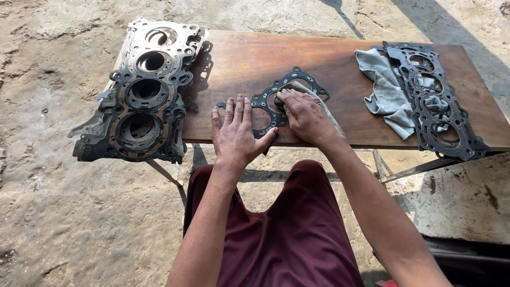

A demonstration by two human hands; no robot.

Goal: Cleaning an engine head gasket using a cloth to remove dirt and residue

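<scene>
Left hand [236,130] is spread flat, fingers together, palm down on the near end of a thin black gasket [276,101], pinning it to the desk [239,64] rather than gripping anything. Right hand [307,117] is curled over a bunched grey rag [313,93] and pressing it onto the middle of that same gasket, so it's closed on the cloth, fingertips right by one of the round bore holes. The gasket lies at an angle near the front edge of the wooden desk, roughly in the centre. Honest worry: it's thin sheet with narrow bridges between the holes, so I reckon a hard push with the rag could kink it or catch a fingertip on an edge, and being that close to the front edge, it might skid off if the flat hand lifts. Further back on the left, a stack of dirtier gaskets [146,95] hangs partly over the desk's end, which looks tippy to me. Over on the right, another grey cloth [385,90] sits under a dark gasket [433,101].
</scene>
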